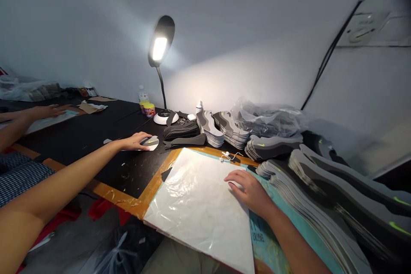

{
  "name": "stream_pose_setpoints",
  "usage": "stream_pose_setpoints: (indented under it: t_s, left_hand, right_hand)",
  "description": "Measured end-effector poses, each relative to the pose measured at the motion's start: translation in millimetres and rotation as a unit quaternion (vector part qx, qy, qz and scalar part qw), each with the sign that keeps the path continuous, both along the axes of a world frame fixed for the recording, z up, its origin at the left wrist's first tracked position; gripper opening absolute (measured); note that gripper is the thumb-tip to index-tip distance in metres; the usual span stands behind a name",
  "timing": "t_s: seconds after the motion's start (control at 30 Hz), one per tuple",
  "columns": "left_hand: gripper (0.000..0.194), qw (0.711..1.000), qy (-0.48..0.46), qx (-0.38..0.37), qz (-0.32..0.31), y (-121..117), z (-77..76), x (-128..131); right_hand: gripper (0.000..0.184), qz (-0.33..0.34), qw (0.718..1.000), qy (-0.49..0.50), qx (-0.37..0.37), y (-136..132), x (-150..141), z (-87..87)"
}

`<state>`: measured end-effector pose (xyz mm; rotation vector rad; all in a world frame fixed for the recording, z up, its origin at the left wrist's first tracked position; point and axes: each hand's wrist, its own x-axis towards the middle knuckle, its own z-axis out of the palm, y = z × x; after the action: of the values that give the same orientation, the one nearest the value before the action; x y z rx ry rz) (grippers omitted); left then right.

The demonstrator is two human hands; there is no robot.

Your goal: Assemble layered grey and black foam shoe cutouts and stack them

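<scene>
My left hand [138, 141] reaches out to the left over the black tabletop, fingers and thumb closed on a grey shoe-upper piece [153, 143] with a small yellow-green mark. Part of that piece is hidden under the hand. My right hand [246, 187] lies on the right side of a white plastic-covered board [199, 205], its fingers loosely bent and apart, holding nothing. Close to the right forearm are long stacks of layered grey and black shoe-upper pieces [308, 205]. Shorter stacks of similar pieces [210, 128] stand behind the board.
A lit desk lamp [162, 43] stands at the back near yellow-lidded tubs [147, 108]. White earphones [226, 156] lie behind the board. Clear plastic bags [266, 117] rest against the wall. Another person's arm [30, 114] works at far left.
</scene>
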<state>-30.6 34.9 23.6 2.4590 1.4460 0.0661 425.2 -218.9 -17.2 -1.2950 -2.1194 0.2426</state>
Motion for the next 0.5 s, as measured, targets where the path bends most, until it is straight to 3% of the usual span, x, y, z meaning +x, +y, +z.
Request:
stream_pose_setpoints:
  t_s: [0.13,0.33,0.5]
  left_hand:
    - [0.099,0.999,0.028,-0.003,0.017,-2.0,3.2,1.1]
    - [0.086,1.0,0.025,-0.002,0.011,-22.9,14.0,6.8]
    - [0.077,0.999,-0.012,-0.002,-0.03,-40.3,34.3,22.2]
  right_hand:
    - [0.019,0.003,1.0,0.011,0.002,-0.2,1.7,0.5]
    - [0.02,0.002,1.0,0.017,-0.016,-0.3,4.5,0.2]
    - [0.022,0.013,1.0,0.015,-0.021,-1.6,2.4,1.8]
